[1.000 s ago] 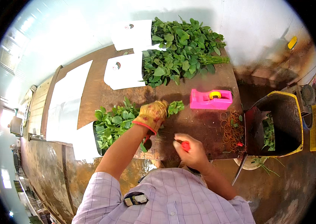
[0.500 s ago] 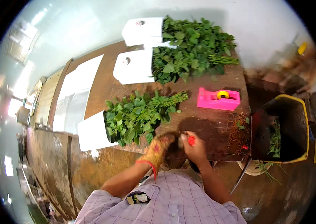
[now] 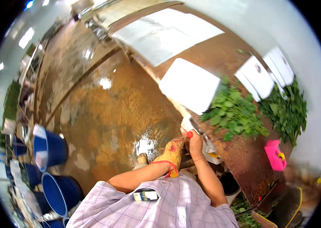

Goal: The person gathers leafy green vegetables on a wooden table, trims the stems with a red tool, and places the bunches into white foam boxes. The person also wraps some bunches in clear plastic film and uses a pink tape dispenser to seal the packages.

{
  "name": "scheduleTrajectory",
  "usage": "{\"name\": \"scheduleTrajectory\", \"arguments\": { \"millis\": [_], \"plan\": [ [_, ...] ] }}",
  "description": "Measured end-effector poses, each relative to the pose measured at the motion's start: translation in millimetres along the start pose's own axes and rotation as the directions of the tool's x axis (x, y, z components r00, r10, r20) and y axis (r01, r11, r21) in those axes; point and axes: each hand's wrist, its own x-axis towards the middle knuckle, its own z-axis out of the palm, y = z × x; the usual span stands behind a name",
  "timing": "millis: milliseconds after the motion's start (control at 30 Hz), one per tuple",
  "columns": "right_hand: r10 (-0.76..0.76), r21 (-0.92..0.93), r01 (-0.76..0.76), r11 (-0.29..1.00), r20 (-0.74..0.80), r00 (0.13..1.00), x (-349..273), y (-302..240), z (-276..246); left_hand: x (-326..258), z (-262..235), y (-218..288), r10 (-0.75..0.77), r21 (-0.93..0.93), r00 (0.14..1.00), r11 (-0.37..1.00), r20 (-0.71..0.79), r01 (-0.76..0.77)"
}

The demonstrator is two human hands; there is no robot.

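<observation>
The knife [image 3: 197,128], thin grey blade with a red handle end, sits just below picture centre, at the near edge of the worktop [image 3: 221,57]. The right hand [image 3: 196,140] is closed around its handle, blade pointing up toward 11 o'clock. The left hand [image 3: 172,151], in a yellow glove with a red cuff, lies at 8 o'clock of the right hand, touching it; its fingers curl near the handle, but I cannot tell whether they grip anything.

At 4 o'clock of the right hand, just beside it, lies a pale bag [image 3: 211,152] at the worktop's edge, partly hidden by the wrist. At 2 o'clock, near the blade, a heap of leafy greens [image 3: 234,114] spreads over the brown top. At 12 o'clock lies a white board [image 3: 189,84], its lower corner close to the blade tip. Farther out at 2 o'clock lie two white trays [image 3: 259,76] and a second heap of greens [image 3: 287,110] against the wall. At 4 o'clock, well apart, sits a pink box [image 3: 274,155].

Left of the hands is wet brown floor [image 3: 111,110]. At 8 o'clock, far off, stand blue buckets [image 3: 54,152]. The person's checked shirt [image 3: 160,205] fills the bottom.
</observation>
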Motion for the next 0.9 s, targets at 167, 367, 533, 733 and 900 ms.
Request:
{"name": "scheduleTrajectory", "arguments": {
  "millis": [167,367,533,733,900],
  "plan": [
    [-0.035,-0.031,0.041,0.999,0.166,0.986,5,-63,144,-67,-111,-77,-0.468,-0.747,0.883,0.575,0.037,0.335],
    [-0.119,0.091,0.098,0.991,0.263,0.957,5,-159,240,-77,-197,-138,-0.647,-0.98,0.753,-0.199,0.12,-0.014],
    [0.008,-0.07,0.014,0.997,0.301,0.954,25,-165,266,-75,-213,-169,-0.529,-0.918,0.819,-0.397,0.223,-0.007],
    [0.008,0.159,-0.088,0.983,0.442,0.897,36,-148,226,-80,-231,-139,-0.24,-0.755,0.95,0.581,0.198,0.305],
    [-0.237,0.369,0.024,0.929,0.544,0.805,32,-139,181,-46,-217,-149,-0.33,-0.751,0.688,-0.436,0.646,0.496]
  ]
}}
